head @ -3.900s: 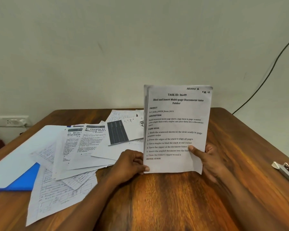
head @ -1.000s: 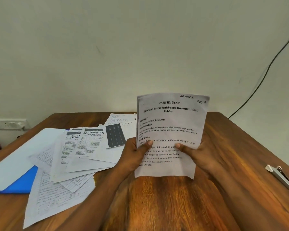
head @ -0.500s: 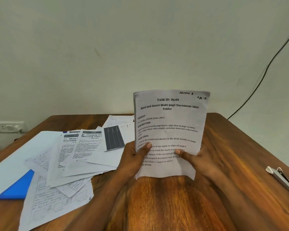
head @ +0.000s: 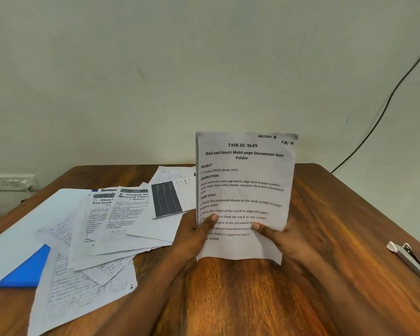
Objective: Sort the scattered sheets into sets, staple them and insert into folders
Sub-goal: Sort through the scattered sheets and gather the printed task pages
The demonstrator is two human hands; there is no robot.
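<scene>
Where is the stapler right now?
The stapler lies on the wooden table at the far right of the head view, right of the right hand and apart from it.

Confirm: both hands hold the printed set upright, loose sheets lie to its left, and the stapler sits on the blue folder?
Not quite. In the head view the stapler lies on the bare table at far right; the blue folder is far left. The rest holds.

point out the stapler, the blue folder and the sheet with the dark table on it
stapler point(head: 409, 259), head view, middle of its metal body
blue folder point(head: 26, 269), head view, bare blue corner
sheet with the dark table point(head: 166, 198), head view, on the dark block
</scene>
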